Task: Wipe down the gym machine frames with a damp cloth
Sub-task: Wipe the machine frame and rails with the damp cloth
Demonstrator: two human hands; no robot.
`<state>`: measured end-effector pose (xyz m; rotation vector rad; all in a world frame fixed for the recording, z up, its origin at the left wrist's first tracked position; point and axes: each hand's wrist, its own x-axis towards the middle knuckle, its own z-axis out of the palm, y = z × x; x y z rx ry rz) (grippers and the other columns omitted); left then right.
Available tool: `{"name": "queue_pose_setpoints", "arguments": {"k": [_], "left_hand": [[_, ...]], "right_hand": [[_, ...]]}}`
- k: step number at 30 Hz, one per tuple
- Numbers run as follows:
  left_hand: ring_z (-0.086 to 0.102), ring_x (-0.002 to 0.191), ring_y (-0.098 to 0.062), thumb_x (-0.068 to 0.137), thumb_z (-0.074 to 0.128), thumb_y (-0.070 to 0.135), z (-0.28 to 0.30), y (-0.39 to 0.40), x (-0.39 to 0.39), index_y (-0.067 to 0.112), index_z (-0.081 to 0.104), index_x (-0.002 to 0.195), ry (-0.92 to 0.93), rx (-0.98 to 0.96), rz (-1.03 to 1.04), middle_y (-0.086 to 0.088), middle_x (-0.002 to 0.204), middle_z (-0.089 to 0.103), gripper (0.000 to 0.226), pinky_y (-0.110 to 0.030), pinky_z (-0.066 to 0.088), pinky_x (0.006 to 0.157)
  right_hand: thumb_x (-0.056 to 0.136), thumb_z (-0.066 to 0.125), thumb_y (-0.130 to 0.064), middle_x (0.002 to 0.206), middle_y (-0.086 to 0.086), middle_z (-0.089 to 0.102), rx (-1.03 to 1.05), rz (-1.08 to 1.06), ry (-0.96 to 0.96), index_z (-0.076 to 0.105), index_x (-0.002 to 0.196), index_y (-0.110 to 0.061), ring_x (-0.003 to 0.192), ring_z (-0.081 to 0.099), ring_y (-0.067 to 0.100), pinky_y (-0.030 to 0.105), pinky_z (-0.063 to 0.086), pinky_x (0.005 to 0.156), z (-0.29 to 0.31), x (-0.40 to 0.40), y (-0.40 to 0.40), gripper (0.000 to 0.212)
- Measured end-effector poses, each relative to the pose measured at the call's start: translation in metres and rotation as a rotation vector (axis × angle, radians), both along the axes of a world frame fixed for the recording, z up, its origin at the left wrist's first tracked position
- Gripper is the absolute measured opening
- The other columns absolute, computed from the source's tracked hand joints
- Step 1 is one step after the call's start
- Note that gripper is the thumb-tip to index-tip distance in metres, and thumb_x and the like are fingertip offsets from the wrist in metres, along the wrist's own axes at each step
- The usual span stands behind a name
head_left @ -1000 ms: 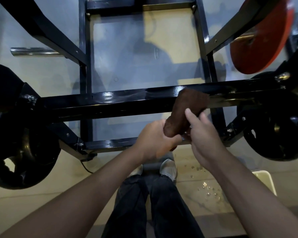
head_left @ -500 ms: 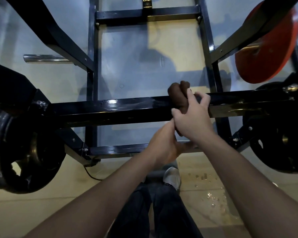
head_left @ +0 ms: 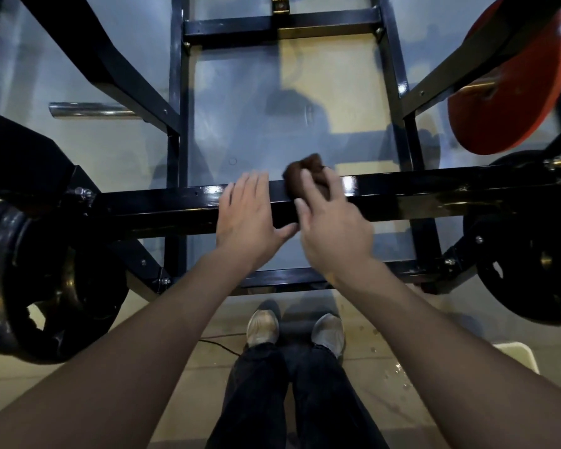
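Note:
A glossy black crossbar point(head_left: 162, 205) of the gym machine frame runs left to right across the view. A bunched dark brown cloth point(head_left: 300, 176) sits on top of the bar near its middle. My right hand point(head_left: 331, 222) grips the cloth, fingers curled over it against the bar. My left hand point(head_left: 250, 215) lies flat on the bar just left of the cloth, fingers straight and spread, thumb pointing toward my right hand.
Black weight plates hang at the left point(head_left: 39, 286) and right point(head_left: 531, 247) ends of the bar. An orange plate point(head_left: 512, 85) sits upper right. A chrome peg point(head_left: 88, 110) sticks out at left. Water drops point(head_left: 395, 374) and a pale tub corner point(head_left: 518, 354) lie on the floor by my feet.
My left hand let go of the cloth's lower end and moved up onto the bar, fingers now flat. My right hand has bunched the cloth on top of the bar.

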<state>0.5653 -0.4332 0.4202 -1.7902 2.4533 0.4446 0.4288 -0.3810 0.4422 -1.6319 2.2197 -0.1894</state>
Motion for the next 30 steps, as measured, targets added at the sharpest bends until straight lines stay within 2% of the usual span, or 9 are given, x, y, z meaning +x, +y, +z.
{"name": "queue_pose_setpoints", "arguments": {"k": [3,6,10,13,17,21,25,28,30], "left_hand": [[0.054,0.114,-0.022,0.087,0.062,0.066,0.005,-0.012,0.005,0.024,0.055,0.125,0.006,-0.104,-0.024,0.003,0.120,0.062,0.057,-0.039,0.040,0.103],[0.058,0.099,-0.026,0.087,0.066,0.065,0.013,-0.020,0.006,0.022,0.062,0.111,0.034,-0.052,-0.011,0.002,0.102,0.066,0.049,-0.042,0.047,0.092],[0.057,0.111,-0.029,0.087,0.069,0.060,0.017,-0.019,0.004,0.015,0.064,0.119,0.053,-0.007,-0.007,-0.005,0.114,0.068,0.056,-0.045,0.050,0.093],[0.051,0.119,-0.027,0.090,0.068,0.056,0.019,-0.016,0.004,0.015,0.060,0.126,0.090,0.033,0.015,-0.003,0.122,0.064,0.056,-0.042,0.049,0.092],[0.049,0.121,-0.026,0.091,0.068,0.055,0.019,-0.015,0.002,0.017,0.058,0.130,0.072,0.052,0.025,-0.002,0.125,0.061,0.056,-0.041,0.047,0.091],[0.050,0.119,-0.026,0.090,0.071,0.049,0.020,-0.018,0.001,0.020,0.058,0.129,0.053,0.050,0.032,-0.003,0.122,0.060,0.050,-0.041,0.047,0.087],[0.046,0.126,-0.026,0.089,0.069,0.057,0.021,-0.014,0.004,0.018,0.054,0.138,0.081,0.057,0.042,-0.003,0.130,0.059,0.064,-0.042,0.047,0.093],[0.045,0.128,-0.027,0.089,0.068,0.057,0.021,-0.014,0.003,0.017,0.053,0.141,0.089,0.054,0.034,-0.004,0.134,0.059,0.067,-0.042,0.047,0.097],[0.045,0.129,-0.028,0.091,0.068,0.056,0.021,-0.014,0.002,0.016,0.053,0.140,0.090,0.054,0.039,-0.005,0.135,0.058,0.066,-0.043,0.045,0.099]], "right_hand": [[0.108,0.035,-0.046,0.164,-0.008,0.021,0.016,0.060,0.044,0.024,0.159,-0.046,0.100,0.062,0.033,0.037,0.043,0.071,0.002,-0.015,0.000,0.052],[0.108,0.040,-0.042,0.164,-0.008,0.022,0.004,-0.065,0.089,0.028,0.158,-0.045,0.101,0.064,0.034,0.040,0.048,0.076,0.002,-0.072,0.014,0.052],[0.108,0.045,-0.036,0.167,-0.005,0.021,-0.061,-0.376,0.100,0.038,0.158,-0.034,0.109,0.063,0.039,0.045,0.049,0.090,0.006,-0.134,0.037,0.050],[0.109,0.043,-0.036,0.169,-0.001,0.018,-0.025,-0.428,0.091,0.035,0.160,-0.031,0.116,0.061,0.042,0.049,0.047,0.098,0.007,-0.118,0.029,0.052],[0.109,0.040,-0.038,0.170,-0.001,0.013,0.048,-0.240,-0.005,0.027,0.161,-0.037,0.113,0.063,0.041,0.044,0.049,0.093,0.009,-0.039,0.006,0.054],[0.108,0.039,-0.040,0.171,-0.004,0.014,0.030,0.071,-0.043,0.026,0.160,-0.042,0.102,0.064,0.036,0.040,0.047,0.077,0.002,0.005,0.003,0.053],[0.107,0.042,-0.040,0.167,-0.012,0.020,-0.022,-0.002,0.048,0.026,0.159,-0.046,0.103,0.065,0.033,0.043,0.055,0.083,-0.002,-0.075,0.021,0.054],[0.107,0.045,-0.037,0.166,-0.009,0.025,-0.025,-0.225,0.102,0.033,0.158,-0.041,0.111,0.063,0.037,0.045,0.050,0.092,0.007,-0.159,0.039,0.052],[0.108,0.044,-0.039,0.168,-0.008,0.020,0.031,-0.382,0.158,0.033,0.158,-0.039,0.118,0.059,0.042,0.049,0.046,0.100,0.012,-0.186,0.043,0.051]]}}
